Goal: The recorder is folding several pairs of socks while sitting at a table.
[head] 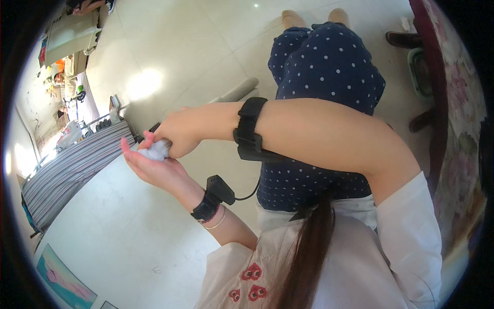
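Observation:
A pale, crumpled bundle (153, 151), which looks like cloth, sits between my two hands. Its right end shows a grey-brown patch. My left hand (156, 166) is turned palm up beneath it, with the fingers partly extended. From above, my right hand (179, 131) curls around the bundle; most of its fingers are hidden. My right forearm crosses in front of my body, with a black strap device (250, 133) on it. A black wrist device (219, 190) with a cable sits on my left wrist, next to a bracelet.
A striped bed cover (83, 174) lies at the left, beside a white wall (127, 220) with a picture (65, 278). Grey rolls (240, 89) show beyond my right forearm. At the right are a floral cover (459, 116) and a green basket (420, 75). Someone's leg (88, 7) appears far off.

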Motion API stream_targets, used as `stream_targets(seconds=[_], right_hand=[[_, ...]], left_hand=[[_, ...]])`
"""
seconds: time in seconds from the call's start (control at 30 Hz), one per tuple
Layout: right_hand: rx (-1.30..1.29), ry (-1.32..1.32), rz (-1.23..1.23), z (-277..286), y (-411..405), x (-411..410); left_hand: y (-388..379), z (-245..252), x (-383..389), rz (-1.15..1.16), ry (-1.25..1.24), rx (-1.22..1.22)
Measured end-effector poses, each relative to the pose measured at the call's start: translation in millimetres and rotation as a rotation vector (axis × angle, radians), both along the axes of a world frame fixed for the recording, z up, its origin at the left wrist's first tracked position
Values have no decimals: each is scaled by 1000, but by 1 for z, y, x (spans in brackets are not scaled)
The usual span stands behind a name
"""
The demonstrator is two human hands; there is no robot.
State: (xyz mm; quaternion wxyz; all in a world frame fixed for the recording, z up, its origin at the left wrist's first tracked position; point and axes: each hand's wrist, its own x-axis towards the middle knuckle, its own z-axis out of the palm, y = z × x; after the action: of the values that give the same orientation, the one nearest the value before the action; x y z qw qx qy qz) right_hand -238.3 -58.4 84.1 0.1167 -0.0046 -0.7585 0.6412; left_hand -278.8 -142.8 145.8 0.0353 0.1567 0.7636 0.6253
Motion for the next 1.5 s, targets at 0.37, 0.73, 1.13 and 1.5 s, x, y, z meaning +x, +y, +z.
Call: stream_targets(seconds=[0.37,0.73,1.13,1.5], right_hand=[[119,-111,-329,-2,19,-4],[75,-186,-318,-17,16,4],[-43,-217,-194,0,12,16],[-182,-155,-182,13,-3,17]], left_hand=[[-4,-10,-13,-22,324,-149],[-19,-32,-26,-89,434,-402],[-47,-66,-30,-259,122,-239],[-65,-82,-40,-356,-538,431]])
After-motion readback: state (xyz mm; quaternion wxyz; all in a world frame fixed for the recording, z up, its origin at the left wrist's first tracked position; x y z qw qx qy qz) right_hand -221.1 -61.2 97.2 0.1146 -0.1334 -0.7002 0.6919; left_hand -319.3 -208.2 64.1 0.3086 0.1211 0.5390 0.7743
